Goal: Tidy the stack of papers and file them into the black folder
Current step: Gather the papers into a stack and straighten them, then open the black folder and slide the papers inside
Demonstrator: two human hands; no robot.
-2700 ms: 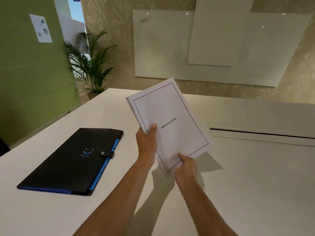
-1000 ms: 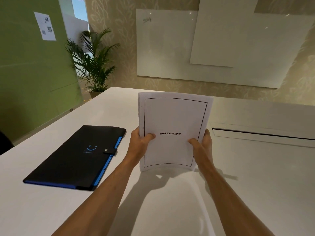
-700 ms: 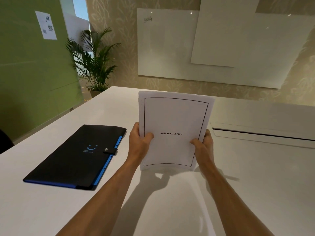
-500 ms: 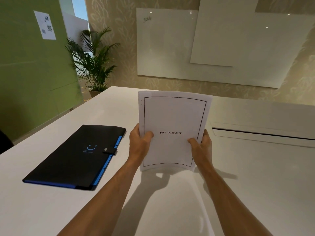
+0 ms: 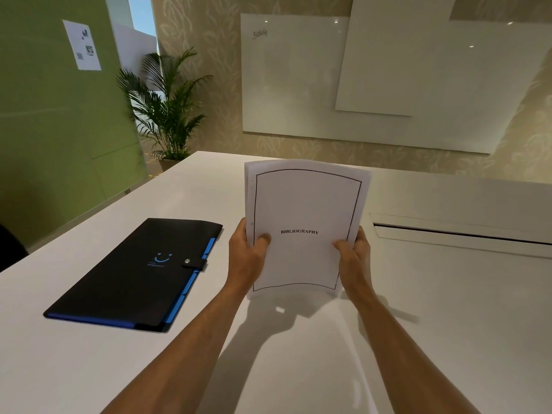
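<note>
White table (image 5: 448, 324) — 1 black folder (image 5: 134, 276), 2 hands gripping 1 paper stack (image 5: 304, 204).

One head-worn wide-angle view looks forward and down across the white worktop (image 5: 89, 369) from its near edge toward the far wall, close above both forearms.

A: Top sheet of the papers (image 5: 304, 204), held upright in both hands: "BIBLIOGRAPHY", black capitals, centred inside a thin black border.

B: Folder (image 5: 134, 273)?

A: Blue smile mark on the cover, 1 line of small blue print under it. Too small to read.

B: Whiteboard (image 5: 292, 79)?

A: Faint handwriting, top left corner. Looks like "3064", not certain.

B: Notice (image 5: 82, 44) on the green wall?

A: White sheet, a few small pictures or codes. Nothing legible.
</note>
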